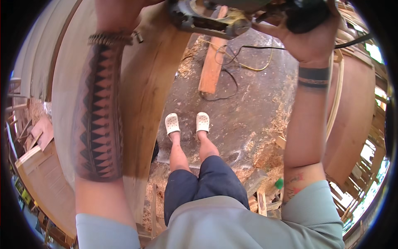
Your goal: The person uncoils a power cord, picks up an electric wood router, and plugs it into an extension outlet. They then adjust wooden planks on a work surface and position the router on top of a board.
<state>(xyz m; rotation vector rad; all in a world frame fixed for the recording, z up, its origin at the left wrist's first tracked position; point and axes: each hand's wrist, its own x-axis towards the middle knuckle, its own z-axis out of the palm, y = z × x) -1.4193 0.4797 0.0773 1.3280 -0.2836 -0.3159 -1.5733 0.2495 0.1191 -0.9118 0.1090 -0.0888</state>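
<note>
A power tool (203, 25) with an open grey metal base and a dark round grip (307, 15) is held up at the top of the view. Its upper part is cut off, so the exact kind cannot be told. My right hand (311, 43) is closed around the dark grip, thumb pointing left. My left hand (118, 17), with a bracelet at the wrist, is over a large curved wooden panel (153, 54). Its fingers run past the top edge, and whether they touch the tool is hidden.
A reddish wooden board (210, 68) lies on the dusty floor (253, 97) ahead of my feet, among black and yellow cords (259, 68). Wood shavings (282, 120) and offcuts (256, 181) lie to the right. More wooden panels (352, 116) stand at both sides.
</note>
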